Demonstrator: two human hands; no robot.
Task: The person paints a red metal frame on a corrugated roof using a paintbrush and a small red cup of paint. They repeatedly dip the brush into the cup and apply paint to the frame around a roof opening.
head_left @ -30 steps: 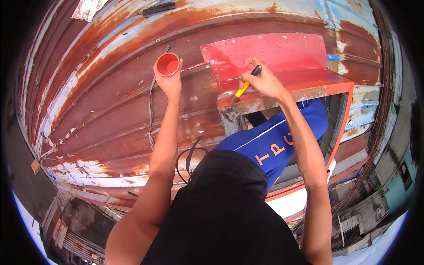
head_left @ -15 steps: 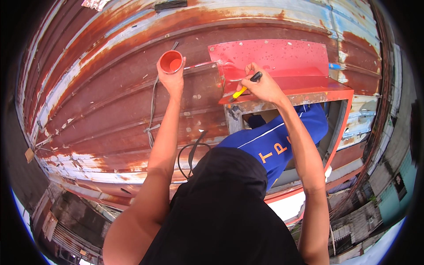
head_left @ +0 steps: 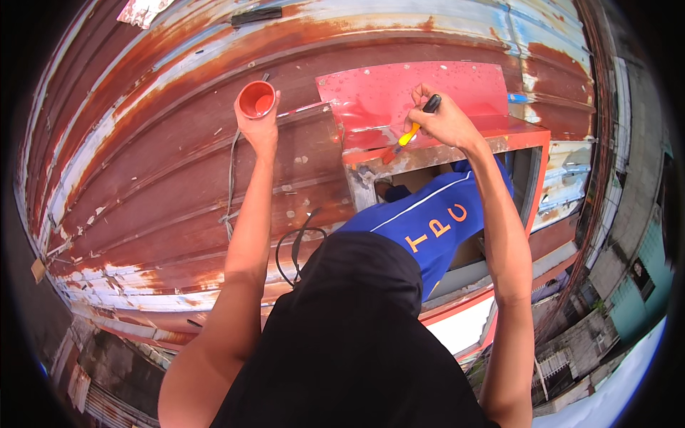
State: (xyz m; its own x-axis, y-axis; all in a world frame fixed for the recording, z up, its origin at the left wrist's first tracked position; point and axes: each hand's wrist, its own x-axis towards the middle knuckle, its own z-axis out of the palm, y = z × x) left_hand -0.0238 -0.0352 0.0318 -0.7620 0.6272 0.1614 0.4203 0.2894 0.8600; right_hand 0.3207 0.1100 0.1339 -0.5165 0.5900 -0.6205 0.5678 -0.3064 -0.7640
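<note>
My left hand is wrapped round a small cup with red-orange paint inside, held above the rusty roof sheets. In my right hand is a paintbrush with a yellow and black handle, its bristles pointing down and left. Red paint shows at the bristles, which lie at the near edge of a metal frame. Whether they press on it is hard to tell. This edge is partly red, partly bare and weathered. Behind it a red metal sheet is dotted with drops.
Corrugated roofing, brown with rust, spreads left and ahead. Below the frame is an opening partly covered by blue cloth with orange lettering. A dark cable loops near my waist. Beyond the roof's right edge lie lower buildings.
The brush has moved to the right along the frame's edge with my right hand. My left hand still holds the cup. The whole view has shifted slightly.
</note>
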